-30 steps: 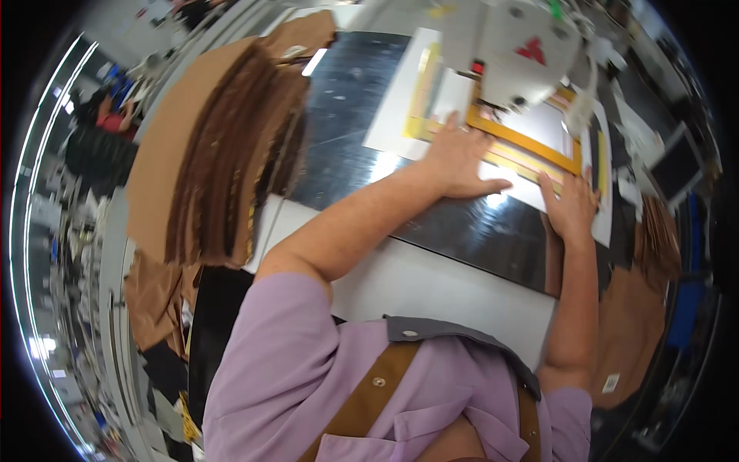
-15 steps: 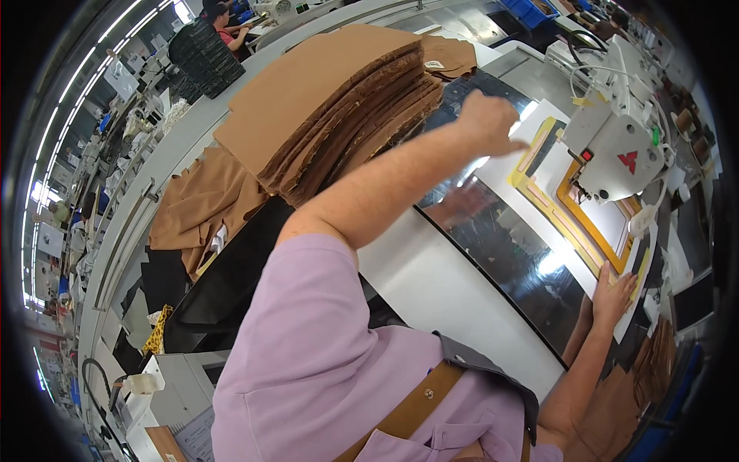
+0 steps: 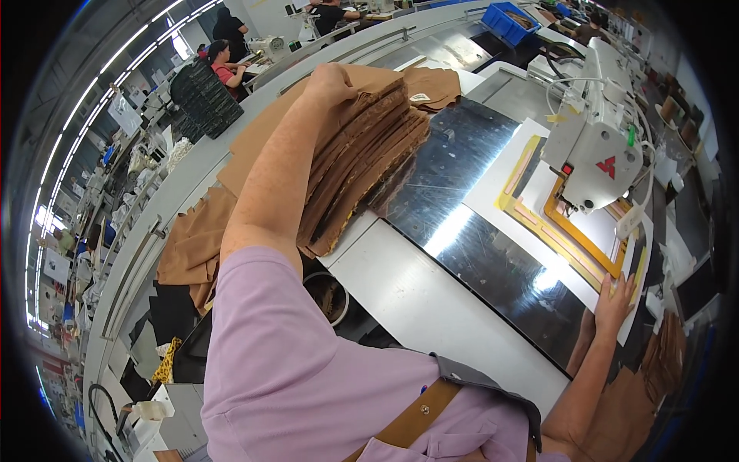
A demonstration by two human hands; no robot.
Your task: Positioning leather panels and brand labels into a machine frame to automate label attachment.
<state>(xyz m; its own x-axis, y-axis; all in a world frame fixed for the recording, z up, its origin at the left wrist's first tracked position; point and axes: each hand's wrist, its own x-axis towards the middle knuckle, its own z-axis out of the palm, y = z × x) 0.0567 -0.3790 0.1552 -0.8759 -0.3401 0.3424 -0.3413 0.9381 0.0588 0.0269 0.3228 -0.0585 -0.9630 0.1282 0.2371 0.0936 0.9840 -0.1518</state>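
Note:
My left hand (image 3: 331, 83) is at the edge of a tall stack of brown cut pieces (image 3: 362, 146), fabric or leather. Its fingers are curled closed at the top piece (image 3: 265, 108), their tips partly hidden. On the right, my right hand (image 3: 613, 304) lies with fingers stretched out on the near corner of a white template sheet (image 3: 481, 192) with yellow-edged strips. Beside those fingertips is an orange frame (image 3: 581, 235), under the white head of a sewing machine (image 3: 596, 154).
The template lies on a shiny metal plate (image 3: 462, 146). Loose brown pieces (image 3: 196, 242) lie left of the stack, and more hang at the lower right (image 3: 623, 408). A blue bin (image 3: 509, 25) and a black stack (image 3: 204, 96) stand farther off. Other people work in the background.
My left hand has swung left from above the metal plate to the brown stack, closing at its edge. My right hand stays at the template corner. The view has shifted slightly.

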